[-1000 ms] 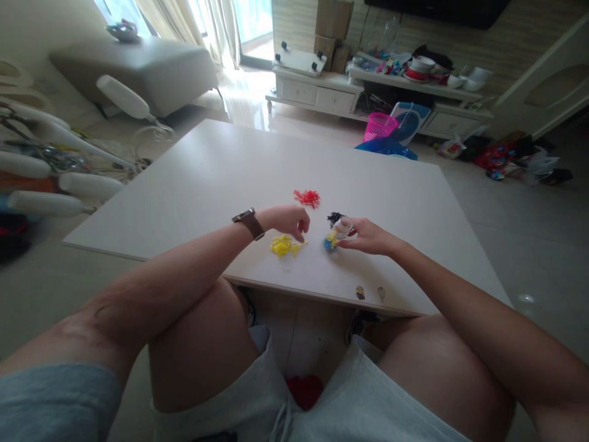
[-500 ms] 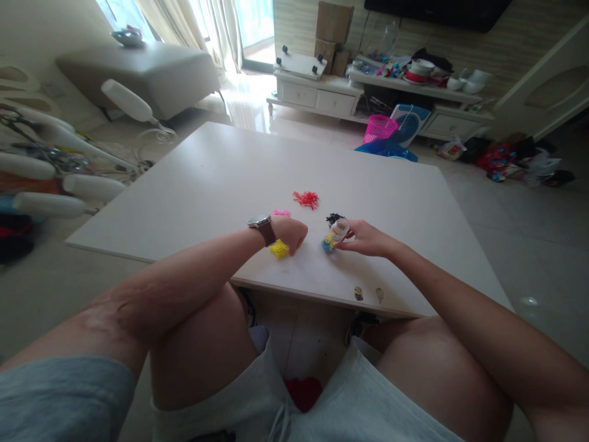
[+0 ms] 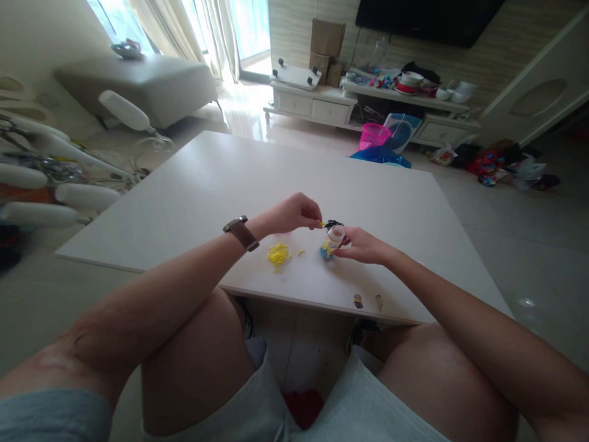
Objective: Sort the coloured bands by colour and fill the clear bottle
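My left hand (image 3: pixel 299 212), with a brown-strapped watch on the wrist, pinches a small yellow plastic piece (image 3: pixel 321 223) just left of the jar's mouth. The fingers of my right hand (image 3: pixel 363 245) are closed round a small clear open jar (image 3: pixel 335 236), tilted on the table, with blue and yellow pieces inside. A pile of yellow pieces (image 3: pixel 278 253) lies below my left wrist, and one loose yellow piece (image 3: pixel 300 252) is beside it. Behind the jar is a heap of black pieces (image 3: pixel 334 223). My left hand and forearm hide the red heap and most of the pink one.
Near the front edge of the white table (image 3: pixel 239 178) lie a flat yellow-and-blue cartoon figure (image 3: pixel 358 301) and a small pale metallic item (image 3: pixel 378 302). Past the table's far edge stand a pink basket (image 3: pixel 373 136) and a white cabinet (image 3: pixel 313 105).
My left hand has moved from beside the yellow pile up and right towards the jar, holding a yellow piece. My right hand still holds the jar in nearly the same place.
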Demonstrator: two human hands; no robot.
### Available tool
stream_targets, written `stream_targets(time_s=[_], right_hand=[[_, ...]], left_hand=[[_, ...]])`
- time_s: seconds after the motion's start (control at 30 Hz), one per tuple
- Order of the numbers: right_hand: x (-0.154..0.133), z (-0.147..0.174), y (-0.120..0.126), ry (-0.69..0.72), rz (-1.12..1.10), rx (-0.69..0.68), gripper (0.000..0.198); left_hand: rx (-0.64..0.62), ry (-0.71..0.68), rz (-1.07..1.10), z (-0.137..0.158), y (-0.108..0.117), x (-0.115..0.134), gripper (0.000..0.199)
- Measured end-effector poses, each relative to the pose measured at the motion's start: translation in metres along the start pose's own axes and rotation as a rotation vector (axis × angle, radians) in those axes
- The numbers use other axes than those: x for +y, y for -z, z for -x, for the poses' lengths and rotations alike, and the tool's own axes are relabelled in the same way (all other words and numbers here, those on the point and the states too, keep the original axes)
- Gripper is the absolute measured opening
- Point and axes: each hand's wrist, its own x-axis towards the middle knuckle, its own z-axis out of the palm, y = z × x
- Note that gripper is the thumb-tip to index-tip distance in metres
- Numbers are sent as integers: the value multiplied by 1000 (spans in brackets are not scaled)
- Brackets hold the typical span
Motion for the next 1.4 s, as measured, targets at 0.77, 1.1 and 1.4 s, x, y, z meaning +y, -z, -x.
stream_targets(time_s=[0.77,1.1,1.4], right_hand=[[-11,-5,-6,-25,65,21,31],[-8,-5,-7,-51,89,32,30],[-8,-4,-7,-36,57,20,36]], left_hand=[[-9,-385,-489,-2,-27,19,25],[-51,-406,-536,-1,-22,20,22],[-19,-401,-460,-3,-28,14,23]])
